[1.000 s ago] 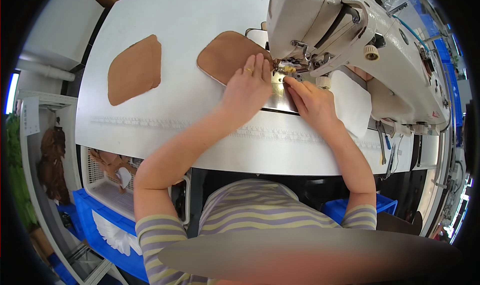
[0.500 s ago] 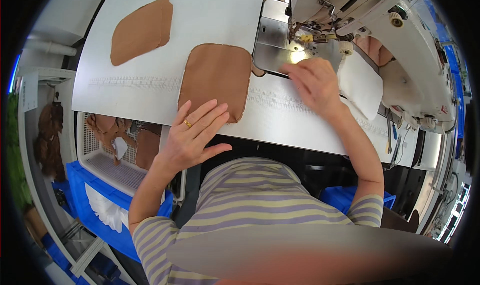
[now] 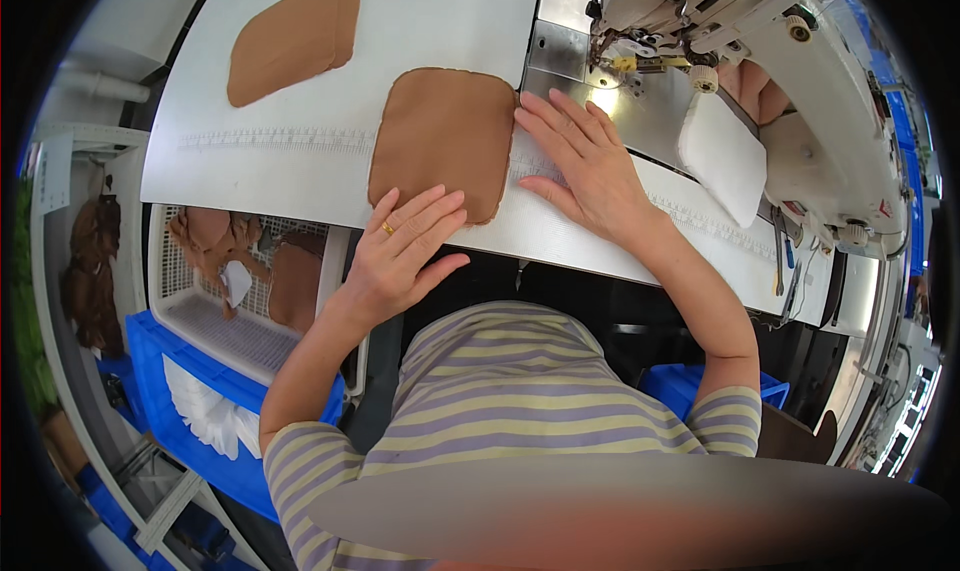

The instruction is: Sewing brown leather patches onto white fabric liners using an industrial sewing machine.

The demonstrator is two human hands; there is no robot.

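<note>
A brown piece of leather-like material (image 3: pixel 445 136) with rounded corners lies flat on the white table. The fingertips of my left hand (image 3: pixel 412 246) rest on its near edge, fingers stretched out. My right hand (image 3: pixel 592 176), open with the fingers spread, lies flat just off its right edge; its fingertips reach the near left corner of the metal plate (image 3: pixel 572 99) of a sewing machine. Neither hand grips anything. Farther left lie overlapping brown pieces (image 3: pixel 290 43) of the same material.
The sewing machine (image 3: pixel 840 121) takes up the right of the table, with a white padded piece (image 3: pixel 722 161) beside its arm. Small tools (image 3: pixel 782 253) lie near the right edge. Below left stand a white basket (image 3: pixel 215 336) holding brown scraps and a blue crate (image 3: pixel 150 371) holding white pieces.
My right hand has moved left from the machine's plate to beside the brown piece, and its fingers have spread flat. My left hand stays on the near edge. The view has shifted slightly.
</note>
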